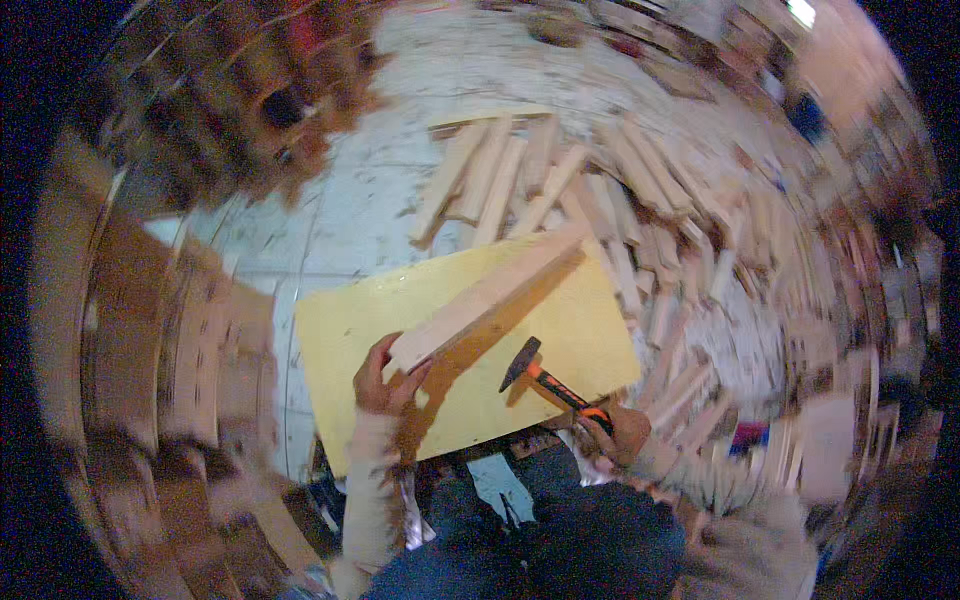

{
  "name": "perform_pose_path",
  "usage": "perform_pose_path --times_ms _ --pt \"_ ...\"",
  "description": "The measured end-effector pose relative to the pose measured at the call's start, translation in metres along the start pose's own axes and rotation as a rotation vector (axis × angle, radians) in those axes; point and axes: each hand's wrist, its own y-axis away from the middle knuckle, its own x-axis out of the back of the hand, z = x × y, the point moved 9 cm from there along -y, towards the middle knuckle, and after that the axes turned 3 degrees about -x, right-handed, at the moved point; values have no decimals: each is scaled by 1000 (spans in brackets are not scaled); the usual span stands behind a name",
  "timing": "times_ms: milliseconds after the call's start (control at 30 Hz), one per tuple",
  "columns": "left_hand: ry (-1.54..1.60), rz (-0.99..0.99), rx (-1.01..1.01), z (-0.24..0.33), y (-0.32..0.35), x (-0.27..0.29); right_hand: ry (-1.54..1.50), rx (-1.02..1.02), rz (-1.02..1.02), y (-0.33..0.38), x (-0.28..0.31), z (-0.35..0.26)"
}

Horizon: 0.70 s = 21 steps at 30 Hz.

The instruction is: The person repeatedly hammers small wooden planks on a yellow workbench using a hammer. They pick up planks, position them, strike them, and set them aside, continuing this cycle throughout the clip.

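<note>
A long pale wooden plank (480, 302) slants across the yellow board (350, 330) in front of me, its far end near the board's far right edge. My left hand (388, 378) is closed round the plank's near end, thumb on one side and fingers on the other. A hammer (560, 386) with a dark head and an orange and black handle is in my right hand (618, 434), at the board's near right edge. The hammer head is over the board, apart from the plank. My right fingers are partly blurred.
Beyond the board, several loose wooden planks (495, 185) lie on the pale floor (370, 170). More wood pieces (650, 190) are scattered to the right. Stacked brown boxes or boards (190, 350), blurred, stand along the left.
</note>
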Motion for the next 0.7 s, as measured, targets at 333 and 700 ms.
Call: perform_pose_path --times_ms 333,700 --pt "478 -455 96 121 -29 -54 542 502 613 13 81 -30" --pt "588 -469 230 66 -2 -72 947 -572 609 210 256 232"
